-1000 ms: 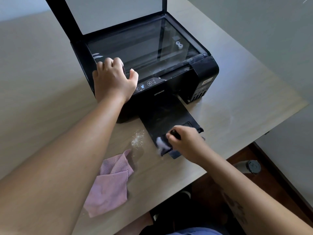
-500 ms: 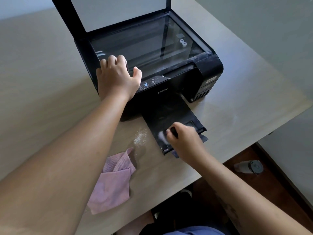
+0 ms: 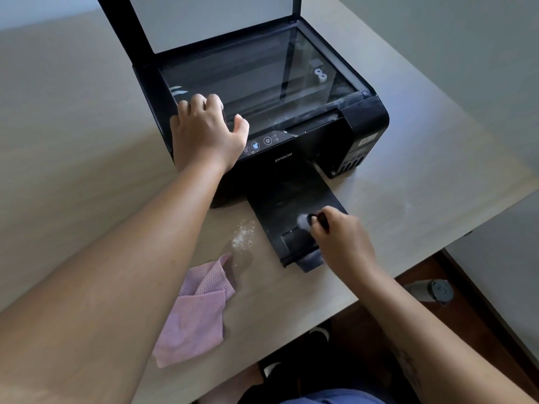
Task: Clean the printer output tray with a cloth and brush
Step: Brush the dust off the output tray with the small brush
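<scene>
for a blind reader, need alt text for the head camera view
The right hand holds a small brush on the output tray of a black printer while the left hand rests on its top, scanner lid raised. A pink cloth and white dust lie on the table beside the tray.

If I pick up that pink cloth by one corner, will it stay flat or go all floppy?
Probably floppy: the pink cloth already lies folded and rumpled on the table. It looks thin and woven, so it is likely light. Its textured weave probably grips fingers well.
</scene>
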`<act>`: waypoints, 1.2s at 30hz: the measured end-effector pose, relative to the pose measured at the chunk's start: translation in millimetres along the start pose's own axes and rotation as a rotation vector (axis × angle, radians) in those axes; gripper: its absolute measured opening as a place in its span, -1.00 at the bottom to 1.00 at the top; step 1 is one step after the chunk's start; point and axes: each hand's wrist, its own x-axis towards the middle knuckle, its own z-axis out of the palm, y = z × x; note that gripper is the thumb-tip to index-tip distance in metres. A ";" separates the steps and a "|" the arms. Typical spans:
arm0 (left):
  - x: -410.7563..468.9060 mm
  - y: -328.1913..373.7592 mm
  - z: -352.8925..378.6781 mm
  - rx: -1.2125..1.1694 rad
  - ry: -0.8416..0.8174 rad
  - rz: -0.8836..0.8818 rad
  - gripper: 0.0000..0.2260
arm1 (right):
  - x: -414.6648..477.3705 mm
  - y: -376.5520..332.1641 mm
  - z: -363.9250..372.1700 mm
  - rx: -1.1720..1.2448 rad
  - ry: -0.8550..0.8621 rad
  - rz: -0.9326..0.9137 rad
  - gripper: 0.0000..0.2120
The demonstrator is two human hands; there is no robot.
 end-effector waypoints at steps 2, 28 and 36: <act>-0.1 0.1 0.0 -0.001 0.002 0.004 -0.65 | -0.3 0.6 -1.0 -0.084 -0.096 -0.052 -0.65; -0.1 -0.8 1.5 -0.002 0.007 0.007 -0.64 | -5.3 10.3 -23.4 -0.003 -0.532 -0.149 -0.87; -0.2 -1.2 2.1 0.002 0.008 0.007 -0.65 | 4.3 18.9 -3.6 -0.097 -0.139 -0.095 -0.83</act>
